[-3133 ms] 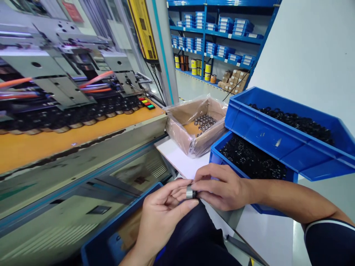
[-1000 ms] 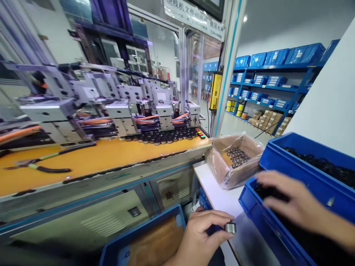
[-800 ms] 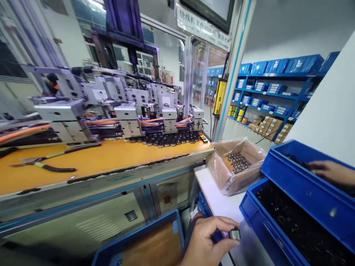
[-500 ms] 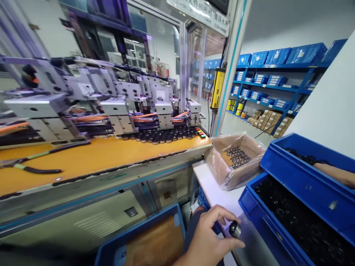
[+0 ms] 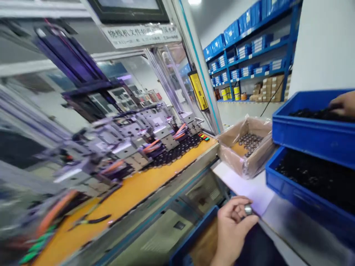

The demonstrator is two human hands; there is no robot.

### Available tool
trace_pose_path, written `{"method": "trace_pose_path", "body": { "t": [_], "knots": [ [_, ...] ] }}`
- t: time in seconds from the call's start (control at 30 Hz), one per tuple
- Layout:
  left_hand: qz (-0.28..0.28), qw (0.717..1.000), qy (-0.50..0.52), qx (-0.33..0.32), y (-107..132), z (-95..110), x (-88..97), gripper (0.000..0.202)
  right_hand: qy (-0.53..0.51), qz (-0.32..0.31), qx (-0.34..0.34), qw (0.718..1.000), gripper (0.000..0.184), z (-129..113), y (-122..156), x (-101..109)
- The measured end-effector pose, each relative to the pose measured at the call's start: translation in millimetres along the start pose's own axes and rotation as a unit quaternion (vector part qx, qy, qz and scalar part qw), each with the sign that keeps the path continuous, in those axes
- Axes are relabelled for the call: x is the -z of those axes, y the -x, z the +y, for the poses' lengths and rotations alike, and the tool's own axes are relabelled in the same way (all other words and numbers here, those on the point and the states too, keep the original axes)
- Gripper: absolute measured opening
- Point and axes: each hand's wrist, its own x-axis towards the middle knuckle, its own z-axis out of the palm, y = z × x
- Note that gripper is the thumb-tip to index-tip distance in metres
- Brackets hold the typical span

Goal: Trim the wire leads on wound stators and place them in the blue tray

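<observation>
Between the thumb and forefinger of my left hand (image 5: 234,225) is a small silver cylinder (image 5: 248,210), held above the lap near the white table edge. In the frame before, a black end showed on it. At the right edge, my right hand (image 5: 345,104) reaches into the upper blue bin (image 5: 313,131), its fingers curled down onto a heap of small black parts (image 5: 310,113). What the fingertips grip there is hidden. Below sits a second blue bin (image 5: 291,188), filled with more black parts (image 5: 318,177).
A plastic-lined cardboard box (image 5: 231,160) holds many metal rings (image 5: 251,143). To the left, a winding machine (image 5: 133,147) stands on an orange worktop (image 5: 155,177) with rows of black-topped parts (image 5: 177,152) and pliers (image 5: 98,219). Another blue bin (image 5: 191,236) stands low.
The view has swung and tilted to the right. My left hand has turned the cylinder so its silver side faces me. More of my right hand shows in the upper bin.
</observation>
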Motion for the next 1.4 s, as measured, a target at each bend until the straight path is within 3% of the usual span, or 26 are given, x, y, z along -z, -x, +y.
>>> {"method": "trace_pose_path", "body": {
  "t": [0.07,0.13,0.23,0.37,0.5,0.7,0.83,0.97,1.2,1.4],
  "knots": [
    [0.005,0.999,0.033,-0.01,-2,5,-0.9,0.029,0.038,-0.06,0.056,0.996,0.026,-26,-10,16],
    [0.007,0.997,0.077,-0.014,-5,8,-2.7,0.03,0.036,-0.104,0.147,0.983,0.006,-65,4,25],
    [-0.004,0.995,0.103,-0.004,-7,15,-5.8,0.034,-0.115,-0.185,0.278,0.936,0.01,-121,71,17],
    [-0.034,0.998,0.051,0.009,-4,26,-10.4,0.034,-0.326,-0.289,0.237,0.868,0.013,-159,159,-8],
    [-0.057,0.998,0.007,0.007,-2,27,-16.9,0.032,-0.381,-0.315,0.237,0.836,0.006,-157,183,-23],
    [-0.031,0.999,0.025,-0.036,0,17,-24.5,0.031,-0.38,-0.289,0.272,0.836,0.012,-145,181,-24],
    [0.001,0.999,0.013,-0.051,4,15,-20.9,0.034,-0.346,-0.276,0.332,0.833,0.021,-145,180,-21],
    [-0.033,0.998,-0.007,-0.053,6,21,-17.9,0.04,-0.306,-0.225,0.388,0.84,0.013,-147,180,-21],
    [-0.039,0.997,0.053,-0.036,5,31,-24.3,0.042,-0.275,-0.202,0.412,0.845,0.018,-150,179,-19],
    [-0.041,0.998,0.04,-0.025,11,23,-17.3,0.037,-0.25,-0.183,0.446,0.84,0.02,-149,179,-16]
  ]
}}
